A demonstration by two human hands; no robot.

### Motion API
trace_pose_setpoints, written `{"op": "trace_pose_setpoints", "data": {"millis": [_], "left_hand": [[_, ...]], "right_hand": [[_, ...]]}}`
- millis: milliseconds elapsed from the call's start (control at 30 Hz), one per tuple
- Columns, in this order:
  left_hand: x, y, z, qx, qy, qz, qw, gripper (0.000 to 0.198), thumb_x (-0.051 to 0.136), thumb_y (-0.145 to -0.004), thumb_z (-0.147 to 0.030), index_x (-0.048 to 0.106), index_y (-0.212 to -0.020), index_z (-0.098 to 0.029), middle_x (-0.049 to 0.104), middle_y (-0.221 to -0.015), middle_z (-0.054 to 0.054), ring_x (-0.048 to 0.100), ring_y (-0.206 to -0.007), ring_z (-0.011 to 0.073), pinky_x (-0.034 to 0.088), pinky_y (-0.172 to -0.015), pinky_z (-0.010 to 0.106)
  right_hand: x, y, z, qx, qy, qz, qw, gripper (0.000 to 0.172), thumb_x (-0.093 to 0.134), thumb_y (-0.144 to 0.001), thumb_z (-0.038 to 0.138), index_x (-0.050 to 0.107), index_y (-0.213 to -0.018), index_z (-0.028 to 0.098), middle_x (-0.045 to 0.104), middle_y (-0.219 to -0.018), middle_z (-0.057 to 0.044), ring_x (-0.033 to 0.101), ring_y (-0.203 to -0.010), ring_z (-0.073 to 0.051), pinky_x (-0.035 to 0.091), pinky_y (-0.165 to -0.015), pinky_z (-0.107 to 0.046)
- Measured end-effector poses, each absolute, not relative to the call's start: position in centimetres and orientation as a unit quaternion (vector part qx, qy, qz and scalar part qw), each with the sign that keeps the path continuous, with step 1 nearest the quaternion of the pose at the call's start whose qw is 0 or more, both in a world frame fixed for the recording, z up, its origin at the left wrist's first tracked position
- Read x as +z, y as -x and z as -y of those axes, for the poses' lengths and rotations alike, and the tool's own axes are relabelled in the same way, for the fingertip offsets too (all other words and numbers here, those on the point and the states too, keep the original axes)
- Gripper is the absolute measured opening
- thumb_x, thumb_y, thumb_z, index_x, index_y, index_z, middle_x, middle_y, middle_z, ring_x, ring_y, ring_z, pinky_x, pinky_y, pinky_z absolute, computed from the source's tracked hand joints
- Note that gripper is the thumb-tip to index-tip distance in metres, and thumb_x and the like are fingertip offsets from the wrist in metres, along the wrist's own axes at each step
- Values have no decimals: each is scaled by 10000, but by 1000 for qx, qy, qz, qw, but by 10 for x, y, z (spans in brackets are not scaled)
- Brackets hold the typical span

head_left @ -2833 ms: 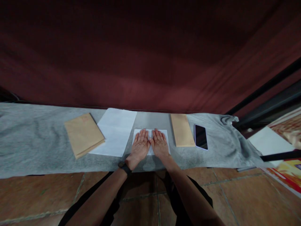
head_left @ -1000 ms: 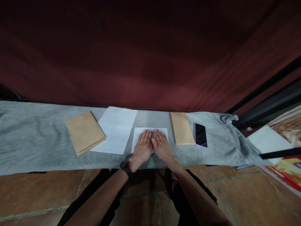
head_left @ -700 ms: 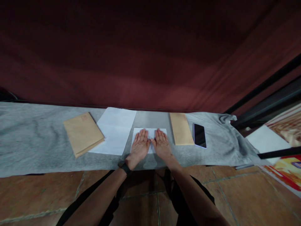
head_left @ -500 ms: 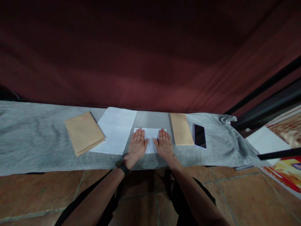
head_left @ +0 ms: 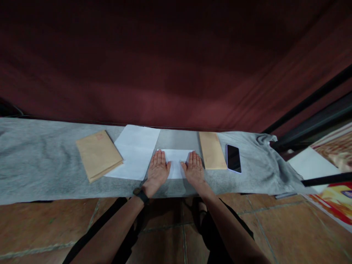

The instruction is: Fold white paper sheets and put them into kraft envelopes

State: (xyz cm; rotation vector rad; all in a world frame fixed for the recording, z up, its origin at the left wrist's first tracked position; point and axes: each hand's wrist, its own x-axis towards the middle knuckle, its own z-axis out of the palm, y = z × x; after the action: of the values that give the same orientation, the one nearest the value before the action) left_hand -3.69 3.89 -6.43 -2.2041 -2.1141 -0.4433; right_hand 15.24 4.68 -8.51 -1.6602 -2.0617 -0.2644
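Note:
A folded sheet of white paper lies on the grey cloth in front of me. My left hand rests flat on its left end, fingers stretched out and thumb pointing inward. On the right end lies my right hand, also flat with the thumb apart. Both palms face down and cover the paper's two ends. Larger white sheets lie just left of my left hand. A brown envelope stack is close beside my right hand.
More brown envelopes overlap the white sheets at the left. A phone with a dark screen lies right of the envelope stack. The grey cloth covers a narrow surface, backed by a dark red curtain. Black bars stand at the right.
My hands have slid apart, the left one leftward and the right one slightly rightward, baring more of the paper's middle. The other things lie where they were.

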Motion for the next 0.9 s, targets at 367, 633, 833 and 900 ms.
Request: {"op": "trace_pose_setpoints", "data": {"millis": [367, 633, 833, 900], "left_hand": [[-55, 7, -12, -127, 787, 604, 2, 591, 270, -1001, -237, 300, -1548, -13, 299, -1632, 184, 189, -1545, 252, 218, -1260, 459], [-58, 14, -7, -105, 785, 610, -2, 604, 309, -1024, -346, 309, -1555, -60, 280, -1640, 174, 181, -1547, 262, 190, -1264, 477], [-58, 24, -4, -87, 765, 639, 10, 659, 316, -1026, -463, 317, -1556, -71, 277, -1639, 185, 215, -1538, 271, 217, -1254, 459], [-58, 28, -4, -88, 759, 645, 10, 667, 314, -1025, -476, 307, -1564, -83, 266, -1645, 173, 217, -1538, 268, 224, -1253, 449]], "right_hand": [[-67, -141, -31, 3, 548, 816, 183, 584, 253, -1076, 392, 319, -1568, 83, 341, -1615, -165, 307, -1510, -270, 297, -1214, -495], [-70, -153, -24, -24, 556, 813, 169, 602, 336, -1065, 423, 335, -1559, 80, 346, -1609, -181, 324, -1499, -282, 298, -1205, -480], [-76, -164, -24, -71, 566, 798, 196, 649, 381, -1056, 443, 331, -1542, 17, 383, -1577, -240, 356, -1477, -312, 334, -1183, -492], [-77, -166, -23, -75, 567, 796, 201, 664, 376, -1055, 461, 323, -1546, 17, 395, -1568, -245, 363, -1473, -316, 348, -1175, -496]]}}
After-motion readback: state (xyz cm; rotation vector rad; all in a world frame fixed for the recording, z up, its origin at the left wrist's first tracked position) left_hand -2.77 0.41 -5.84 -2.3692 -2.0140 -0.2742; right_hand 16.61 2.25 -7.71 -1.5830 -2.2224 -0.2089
